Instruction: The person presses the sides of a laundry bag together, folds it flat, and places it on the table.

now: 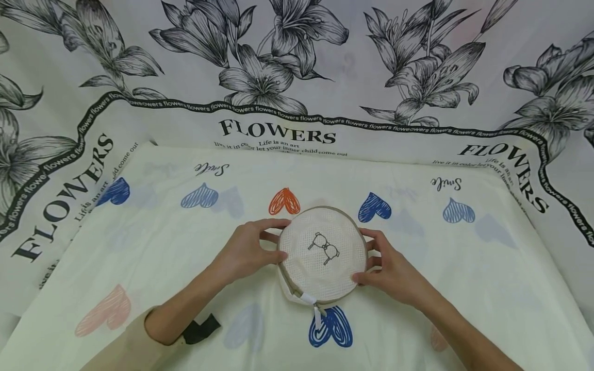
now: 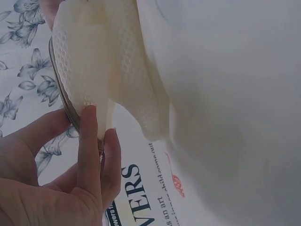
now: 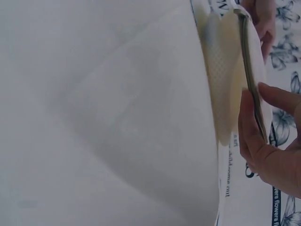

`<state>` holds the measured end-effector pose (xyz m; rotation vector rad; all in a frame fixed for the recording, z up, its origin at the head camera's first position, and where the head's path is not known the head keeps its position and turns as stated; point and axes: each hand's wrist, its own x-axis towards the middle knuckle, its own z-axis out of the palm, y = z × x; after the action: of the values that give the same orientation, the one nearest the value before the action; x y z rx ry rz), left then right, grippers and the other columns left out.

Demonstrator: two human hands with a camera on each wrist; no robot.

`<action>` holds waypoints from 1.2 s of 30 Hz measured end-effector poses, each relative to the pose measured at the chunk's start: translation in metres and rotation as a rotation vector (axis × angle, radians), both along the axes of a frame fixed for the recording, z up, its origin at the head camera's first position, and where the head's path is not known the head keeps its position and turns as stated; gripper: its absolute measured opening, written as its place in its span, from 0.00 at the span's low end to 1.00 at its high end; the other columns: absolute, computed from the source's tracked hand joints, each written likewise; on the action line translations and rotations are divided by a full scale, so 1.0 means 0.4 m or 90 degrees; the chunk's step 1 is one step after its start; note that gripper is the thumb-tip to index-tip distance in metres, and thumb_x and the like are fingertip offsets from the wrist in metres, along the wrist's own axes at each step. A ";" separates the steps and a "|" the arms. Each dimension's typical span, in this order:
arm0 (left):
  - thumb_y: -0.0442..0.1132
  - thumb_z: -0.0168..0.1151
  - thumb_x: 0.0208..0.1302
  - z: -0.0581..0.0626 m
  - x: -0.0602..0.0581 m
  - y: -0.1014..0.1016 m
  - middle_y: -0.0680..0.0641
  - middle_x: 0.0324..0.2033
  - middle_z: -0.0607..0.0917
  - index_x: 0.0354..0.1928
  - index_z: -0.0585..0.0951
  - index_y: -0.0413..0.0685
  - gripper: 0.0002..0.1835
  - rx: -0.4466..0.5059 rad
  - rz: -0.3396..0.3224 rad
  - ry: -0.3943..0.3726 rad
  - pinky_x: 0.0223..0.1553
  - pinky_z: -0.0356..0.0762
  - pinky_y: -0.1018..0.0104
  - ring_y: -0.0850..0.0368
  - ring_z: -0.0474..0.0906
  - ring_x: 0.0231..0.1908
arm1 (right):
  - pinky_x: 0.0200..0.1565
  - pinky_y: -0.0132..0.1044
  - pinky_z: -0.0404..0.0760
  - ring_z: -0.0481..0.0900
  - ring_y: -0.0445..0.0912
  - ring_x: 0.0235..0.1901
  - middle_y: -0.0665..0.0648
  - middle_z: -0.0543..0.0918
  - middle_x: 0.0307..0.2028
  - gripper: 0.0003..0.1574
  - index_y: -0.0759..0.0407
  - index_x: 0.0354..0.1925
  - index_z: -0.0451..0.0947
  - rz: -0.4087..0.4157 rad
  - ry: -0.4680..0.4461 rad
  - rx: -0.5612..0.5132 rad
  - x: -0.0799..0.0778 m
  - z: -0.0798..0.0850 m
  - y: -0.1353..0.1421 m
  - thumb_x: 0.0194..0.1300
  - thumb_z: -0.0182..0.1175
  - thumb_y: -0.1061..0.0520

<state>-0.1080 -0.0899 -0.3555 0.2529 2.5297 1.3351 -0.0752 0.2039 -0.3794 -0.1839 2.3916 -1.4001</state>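
Observation:
A round white mesh zip pouch [image 1: 306, 278], with a small line drawing of glasses on its top, is held between both hands. My left hand [image 1: 248, 250] grips its left rim, thumb on top and fingers at the side. On the opposite rim my right hand [image 1: 394, 265] pinches it the same way. A grey-brown zipper edge runs round the top, with a white pull tab hanging at the front. In the left wrist view the soft mesh side [image 2: 89, 56] sags below the rim. The right wrist view shows the zipper band [image 3: 249, 61] between thumb and fingers.
Beneath lies a pale cloth [image 1: 162, 273] printed with hearts and "Smile". A white curtain [image 1: 352, 77] with black flowers and "FLOWERS" lettering rises behind and at the sides. Something black [image 1: 201, 330] shows beside the left sleeve [image 1: 134, 340].

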 end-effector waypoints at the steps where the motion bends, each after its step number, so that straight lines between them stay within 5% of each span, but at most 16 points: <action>1: 0.35 0.75 0.40 -0.001 -0.001 -0.001 0.56 0.46 0.80 0.53 0.77 0.61 0.33 -0.002 -0.001 0.005 0.26 0.75 0.66 0.62 0.79 0.40 | 0.35 0.33 0.80 0.78 0.46 0.33 0.58 0.69 0.46 0.55 0.44 0.65 0.50 0.001 0.004 0.002 0.001 -0.002 -0.001 0.46 0.72 0.53; 13: 0.34 0.74 0.41 -0.020 -0.021 -0.004 0.60 0.48 0.78 0.50 0.77 0.61 0.30 0.022 0.002 -0.002 0.31 0.77 0.68 0.61 0.78 0.42 | 0.36 0.32 0.79 0.77 0.45 0.33 0.58 0.70 0.49 0.56 0.46 0.65 0.51 -0.010 0.017 0.039 0.004 -0.001 -0.008 0.43 0.73 0.50; 28: 0.36 0.73 0.44 -0.041 -0.025 -0.005 0.61 0.46 0.79 0.49 0.78 0.63 0.27 -0.031 -0.004 -0.004 0.38 0.76 0.65 0.60 0.76 0.48 | 0.37 0.33 0.79 0.74 0.47 0.40 0.56 0.69 0.50 0.56 0.54 0.64 0.55 -0.002 0.071 0.114 0.003 -0.014 -0.015 0.41 0.74 0.47; 32: 0.34 0.73 0.44 -0.049 -0.021 -0.004 0.60 0.48 0.78 0.50 0.78 0.61 0.28 -0.029 -0.026 0.013 0.38 0.77 0.68 0.59 0.76 0.47 | 0.36 0.32 0.79 0.74 0.46 0.40 0.56 0.67 0.52 0.57 0.55 0.64 0.55 0.007 0.089 0.134 0.005 -0.023 -0.016 0.41 0.74 0.48; 36: 0.29 0.70 0.45 -0.046 -0.010 0.003 0.57 0.51 0.75 0.50 0.77 0.56 0.27 -0.038 -0.070 0.079 0.38 0.77 0.71 0.59 0.76 0.47 | 0.39 0.32 0.79 0.73 0.46 0.44 0.54 0.63 0.56 0.57 0.52 0.65 0.56 0.011 0.126 0.176 0.006 -0.023 -0.014 0.41 0.73 0.45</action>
<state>-0.1119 -0.0885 -0.3737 0.4690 2.6095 1.2358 -0.0727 0.1984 -0.3886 -0.2806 2.7071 -1.0710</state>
